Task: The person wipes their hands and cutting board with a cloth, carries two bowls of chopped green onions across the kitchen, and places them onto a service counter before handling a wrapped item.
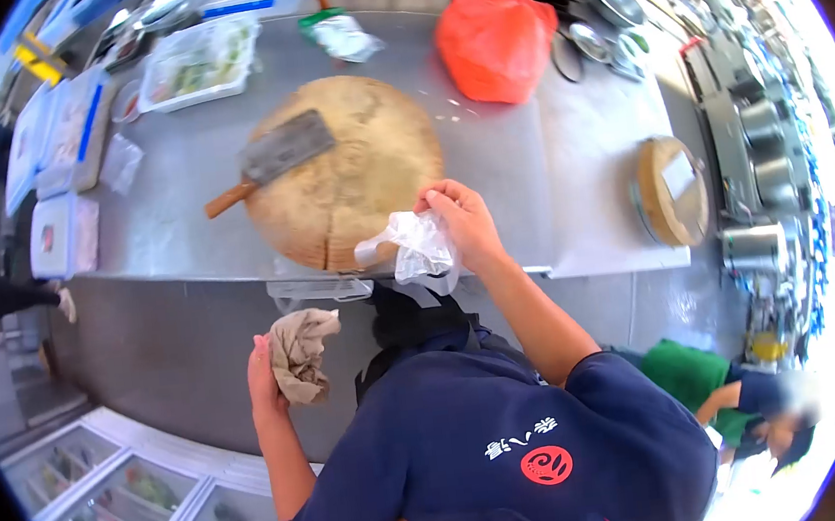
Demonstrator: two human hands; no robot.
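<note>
There it was, the clear plastic bag, thin, crinkled and shiny, dangling at the near edge of the round chopping block! The fingers of the right hand were pinched on its upper end; it drooped toward the near side, a loose flap poking left, too crumpled for a clear long axis. Down to the left, off the desk, the left hand had its fingers closed on a brownish cloth, deeply creased, its long axis running roughly near to far, one corner pointing right. And the block: thick, pale wood, cracked at the near rim! Across it lay a cleaver, broad grey blade angled far and right, wooden handle jutting left past the rim. Beyond, a glossy red bag bulged on the smooth metal.
</note>
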